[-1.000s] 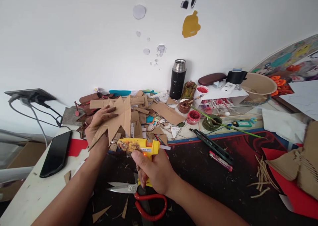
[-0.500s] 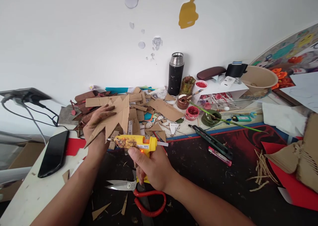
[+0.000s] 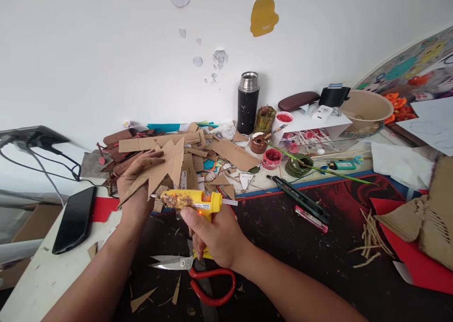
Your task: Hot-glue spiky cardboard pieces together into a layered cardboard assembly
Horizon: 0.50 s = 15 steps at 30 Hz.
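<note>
My left hand (image 3: 136, 178) grips a jagged, pointed piece of cardboard (image 3: 170, 161), its fingers lying over the top and part of the hand hidden behind it. My right hand (image 3: 215, 232) is wrapped round a yellow hot glue gun (image 3: 191, 200) with scorched brown patches and a small lit orange light. The gun points left, its nozzle close to the lower edge of the cardboard; whether they touch I cannot tell. A white glue stick (image 3: 230, 202) sticks out of its back. Below the right hand lie scissors (image 3: 212, 284) with red handles, blades apart.
Cardboard scraps (image 3: 233, 154) are heaped along the wall. A black flask (image 3: 248, 103), paint jars (image 3: 272, 158) and a brush stand behind. A dark utility knife (image 3: 300, 199) lies on the black mat (image 3: 276, 251). At left are a phone (image 3: 75, 219) and a power strip (image 3: 33, 136).
The camera view has shifted slightly, so everything sits a little further left and up. Both hands keep their hold, and the glue gun stays beside the cardboard's lower edge.
</note>
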### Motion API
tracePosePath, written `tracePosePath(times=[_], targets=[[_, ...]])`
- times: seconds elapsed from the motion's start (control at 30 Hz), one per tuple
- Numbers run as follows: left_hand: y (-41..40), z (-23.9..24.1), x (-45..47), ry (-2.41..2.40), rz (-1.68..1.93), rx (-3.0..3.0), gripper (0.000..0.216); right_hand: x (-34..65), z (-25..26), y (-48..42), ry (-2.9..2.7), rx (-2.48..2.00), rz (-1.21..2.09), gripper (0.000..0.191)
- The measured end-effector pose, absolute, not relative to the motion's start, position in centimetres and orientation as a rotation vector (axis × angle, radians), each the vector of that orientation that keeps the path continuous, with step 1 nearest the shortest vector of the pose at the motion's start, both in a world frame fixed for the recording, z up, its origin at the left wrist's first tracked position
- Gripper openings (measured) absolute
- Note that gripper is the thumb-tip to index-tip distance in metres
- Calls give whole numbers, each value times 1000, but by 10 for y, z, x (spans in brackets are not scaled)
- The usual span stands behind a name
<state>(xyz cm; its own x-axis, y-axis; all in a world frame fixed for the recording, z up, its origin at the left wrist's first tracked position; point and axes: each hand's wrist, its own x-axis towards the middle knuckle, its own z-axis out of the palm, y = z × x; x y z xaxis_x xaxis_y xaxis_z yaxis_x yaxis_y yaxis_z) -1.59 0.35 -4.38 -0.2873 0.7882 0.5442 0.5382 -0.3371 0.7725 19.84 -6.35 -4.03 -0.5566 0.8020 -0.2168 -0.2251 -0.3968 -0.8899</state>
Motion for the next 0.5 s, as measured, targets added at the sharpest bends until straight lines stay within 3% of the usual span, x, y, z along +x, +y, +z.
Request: tracePosePath(times=[0.5], targets=[[6, -40, -12, 1687, 1691, 1554, 4, 197, -44, -64, -1116, -857, 1978, 67]])
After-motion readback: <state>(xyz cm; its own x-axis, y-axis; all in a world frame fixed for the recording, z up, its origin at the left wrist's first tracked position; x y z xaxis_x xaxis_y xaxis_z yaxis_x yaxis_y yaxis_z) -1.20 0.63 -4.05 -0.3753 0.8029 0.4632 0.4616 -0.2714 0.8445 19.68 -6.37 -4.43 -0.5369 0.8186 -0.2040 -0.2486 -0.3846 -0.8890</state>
